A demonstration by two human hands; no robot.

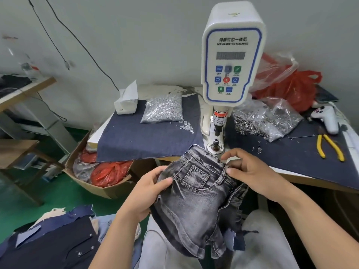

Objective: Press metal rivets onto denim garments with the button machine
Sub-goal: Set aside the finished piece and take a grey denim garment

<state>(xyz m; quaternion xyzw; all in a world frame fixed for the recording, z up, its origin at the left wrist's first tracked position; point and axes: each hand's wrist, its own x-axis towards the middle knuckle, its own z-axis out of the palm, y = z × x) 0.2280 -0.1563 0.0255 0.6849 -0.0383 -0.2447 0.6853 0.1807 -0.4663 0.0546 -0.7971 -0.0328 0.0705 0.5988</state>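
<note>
Grey washed denim shorts with coin pocket, held over the lap below the servo button machine, left hand pinching the pocket edge, right hand gripping the waistband, rivet bags, yellow pliers on the surface

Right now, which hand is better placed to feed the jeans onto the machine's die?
Right. The right hand pinches the jeans at the waistband edge just in front of the die. The left hand grips the pocket side, farther back.

Denim shorts washed grey-black; machine white, blue trim; pliers yellow-handled; table cloth navy.
</note>
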